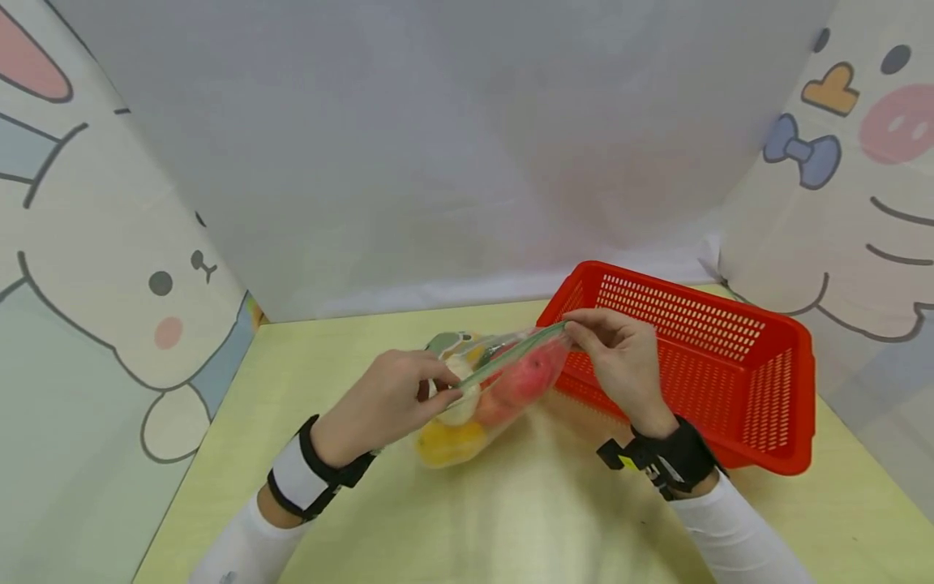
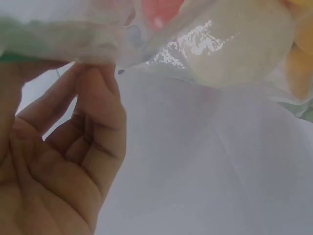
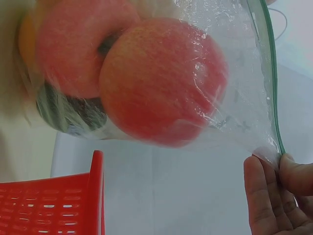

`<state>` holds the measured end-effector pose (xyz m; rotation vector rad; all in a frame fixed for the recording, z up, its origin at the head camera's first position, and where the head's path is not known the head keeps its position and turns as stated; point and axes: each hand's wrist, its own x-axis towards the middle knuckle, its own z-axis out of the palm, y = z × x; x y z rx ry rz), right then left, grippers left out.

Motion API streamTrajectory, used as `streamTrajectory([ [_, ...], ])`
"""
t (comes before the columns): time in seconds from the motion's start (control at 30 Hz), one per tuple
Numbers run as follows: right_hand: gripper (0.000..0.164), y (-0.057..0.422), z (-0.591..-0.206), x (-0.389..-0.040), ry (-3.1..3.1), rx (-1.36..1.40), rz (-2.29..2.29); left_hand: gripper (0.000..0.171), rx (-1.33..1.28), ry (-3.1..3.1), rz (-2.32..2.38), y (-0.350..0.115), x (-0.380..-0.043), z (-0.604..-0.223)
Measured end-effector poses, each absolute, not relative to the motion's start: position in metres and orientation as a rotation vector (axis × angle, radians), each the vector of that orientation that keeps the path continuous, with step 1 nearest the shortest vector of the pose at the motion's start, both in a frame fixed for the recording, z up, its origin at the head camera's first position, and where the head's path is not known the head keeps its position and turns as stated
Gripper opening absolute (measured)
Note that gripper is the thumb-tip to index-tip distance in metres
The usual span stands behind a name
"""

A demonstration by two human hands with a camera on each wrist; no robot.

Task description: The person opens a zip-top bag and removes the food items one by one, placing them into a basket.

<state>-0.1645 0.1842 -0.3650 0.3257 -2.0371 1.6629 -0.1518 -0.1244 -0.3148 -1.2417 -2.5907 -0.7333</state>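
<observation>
A clear zip bag with a green seal strip hangs between both hands, full of fruit. Inside it, red apples lie on the right side, a pale round fruit on the left, and a yellow fruit at the bottom. A dark green striped piece shows beneath the apples in the right wrist view. My left hand pinches the near left end of the strip between thumb and fingers. At the far right corner, my right hand pinches the strip's other end.
A red plastic basket with slotted walls stands on the right of the yellow-green table, just behind the right hand. White cloth walls with cartoon animals enclose the table at the back and sides.
</observation>
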Motion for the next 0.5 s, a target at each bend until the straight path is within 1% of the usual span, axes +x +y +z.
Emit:
streamTrajectory([
  [0.13, 0.014, 0.189, -0.365, -0.164, -2.14, 0.336, 1.617, 0.003, -1.169, -2.583, -0.755, -0.12, -0.155, -0.317],
  [0.23, 0.014, 0.193, -0.365, -0.161, -2.268, 0.329, 1.551, 0.001, -1.099, -2.547, -0.794, -0.12, -0.157, -0.32],
  [0.33, 0.016, 0.196, -0.366, -0.159, -2.392, 0.347, 1.507, 0.004, -1.034, -2.521, -0.824, -0.12, -0.16, -0.323],
  [0.5, 0.02, 0.196, -0.367, -0.15, -2.524, 0.374, 1.472, 0.004, -0.922, -2.519, -0.878, -0.12, -0.162, -0.325],
])
